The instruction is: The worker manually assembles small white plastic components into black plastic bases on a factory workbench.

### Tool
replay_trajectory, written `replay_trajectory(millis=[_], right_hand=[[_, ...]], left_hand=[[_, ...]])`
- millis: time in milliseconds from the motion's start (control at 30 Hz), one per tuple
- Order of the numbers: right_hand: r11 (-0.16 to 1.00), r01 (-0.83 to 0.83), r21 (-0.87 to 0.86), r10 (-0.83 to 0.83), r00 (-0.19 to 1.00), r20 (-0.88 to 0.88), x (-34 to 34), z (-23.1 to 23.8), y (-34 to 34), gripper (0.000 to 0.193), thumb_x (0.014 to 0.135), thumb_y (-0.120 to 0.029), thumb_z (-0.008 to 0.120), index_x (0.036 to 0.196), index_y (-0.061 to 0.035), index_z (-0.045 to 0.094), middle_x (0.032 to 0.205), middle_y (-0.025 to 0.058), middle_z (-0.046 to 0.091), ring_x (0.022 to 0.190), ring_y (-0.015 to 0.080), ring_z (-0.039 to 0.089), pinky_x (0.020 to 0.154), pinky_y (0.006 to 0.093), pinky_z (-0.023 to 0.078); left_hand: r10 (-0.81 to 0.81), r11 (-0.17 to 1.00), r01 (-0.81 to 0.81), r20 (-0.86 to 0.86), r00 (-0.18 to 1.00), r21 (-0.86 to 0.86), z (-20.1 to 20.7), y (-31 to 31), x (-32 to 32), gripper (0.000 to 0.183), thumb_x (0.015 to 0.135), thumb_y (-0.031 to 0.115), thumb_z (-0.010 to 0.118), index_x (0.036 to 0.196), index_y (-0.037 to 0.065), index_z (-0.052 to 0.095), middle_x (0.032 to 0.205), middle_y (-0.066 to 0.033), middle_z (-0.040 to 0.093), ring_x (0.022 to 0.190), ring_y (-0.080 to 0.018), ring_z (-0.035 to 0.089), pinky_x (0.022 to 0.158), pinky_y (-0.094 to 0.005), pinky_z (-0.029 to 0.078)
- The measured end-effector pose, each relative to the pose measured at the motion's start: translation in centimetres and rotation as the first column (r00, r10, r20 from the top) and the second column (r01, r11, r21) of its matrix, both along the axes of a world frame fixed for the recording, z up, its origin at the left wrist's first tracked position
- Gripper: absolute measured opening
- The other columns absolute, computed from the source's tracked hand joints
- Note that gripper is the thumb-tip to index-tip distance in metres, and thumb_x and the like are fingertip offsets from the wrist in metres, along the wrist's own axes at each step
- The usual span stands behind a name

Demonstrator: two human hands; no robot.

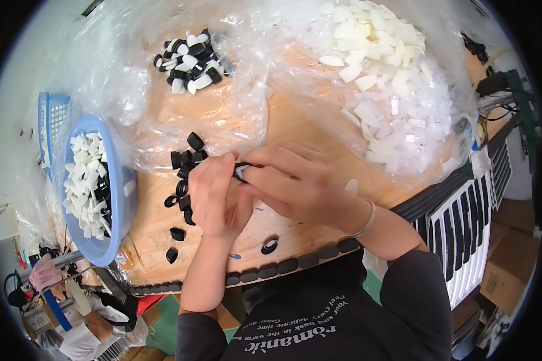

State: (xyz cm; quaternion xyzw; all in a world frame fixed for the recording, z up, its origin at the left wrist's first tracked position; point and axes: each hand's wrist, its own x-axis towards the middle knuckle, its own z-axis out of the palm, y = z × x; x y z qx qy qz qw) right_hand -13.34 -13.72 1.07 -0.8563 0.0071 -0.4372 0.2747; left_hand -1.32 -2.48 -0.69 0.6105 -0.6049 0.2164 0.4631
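Over the wooden table, both hands meet at a small black part with a pale piece in it [241, 171]. My left hand [212, 194] is closed around one side of it, thumb and fingertips pinching. My right hand [304, 183] pinches the other side, slightly blurred; the fingers cover most of the part. Beside and behind my left hand lie several loose black oval caps [185, 159]. Two more black caps [173, 243] rest nearer the table's front edge. One black ring-shaped part with a pale centre [270, 245] lies below my right hand.
A blue basin [121, 207] at the left holds white and black pieces. Black-and-white parts [190, 63] are heaped on clear plastic sheeting at the back. White and translucent pieces [403, 102] pile up at the right. Black pads [271, 270] line the front edge.
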Motion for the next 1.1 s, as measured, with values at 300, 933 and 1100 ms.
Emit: replay_trajectory(millis=[300, 933, 1100], right_hand=[[0.999, 0.027, -0.026, -0.028, 0.999, -0.024, -0.3, 0.3, 0.4, 0.023, 0.072, -0.012, 0.076, 0.090, -0.0037, 0.063, 0.099, 0.0099, 0.063, 0.079, 0.0235, 0.064, 0.069, 0.0315, 0.052], [0.946, -0.204, -0.253, 0.197, 0.979, -0.053, -4.4, 10.6, 3.6, 0.009, 0.065, -0.012, 0.067, 0.074, -0.0127, 0.065, 0.089, 0.0039, 0.065, 0.069, 0.0149, 0.059, 0.054, 0.0294, 0.046], [0.945, 0.265, 0.192, -0.197, 0.930, -0.311, -1.9, 5.7, -5.3, 0.009, 0.079, -0.007, 0.064, 0.087, -0.0023, 0.066, 0.075, 0.0061, 0.065, 0.062, 0.0126, 0.059, 0.056, 0.0257, 0.046]], left_hand=[[0.021, 1.000, -0.021, -0.002, 1.000, 0.017, 0.1, 0.3, -0.2, 0.048, 0.070, -0.005, 0.070, 0.117, -0.007, 0.059, 0.099, -0.0191, 0.068, 0.086, -0.0314, 0.063, 0.078, -0.0371, 0.051], [0.037, 0.998, -0.056, -0.383, 0.923, -0.038, 1.2, 0.5, 1.0, 0.053, 0.070, -0.008, 0.073, 0.121, -0.005, 0.058, 0.109, -0.0151, 0.067, 0.100, -0.0215, 0.057, 0.086, -0.0299, 0.043], [0.051, 0.997, -0.069, -0.360, 0.932, -0.039, 1.2, 1.8, 1.9, 0.053, 0.069, -0.009, 0.073, 0.119, -0.005, 0.058, 0.110, -0.0149, 0.067, 0.100, -0.0215, 0.056, 0.086, -0.0300, 0.043]])
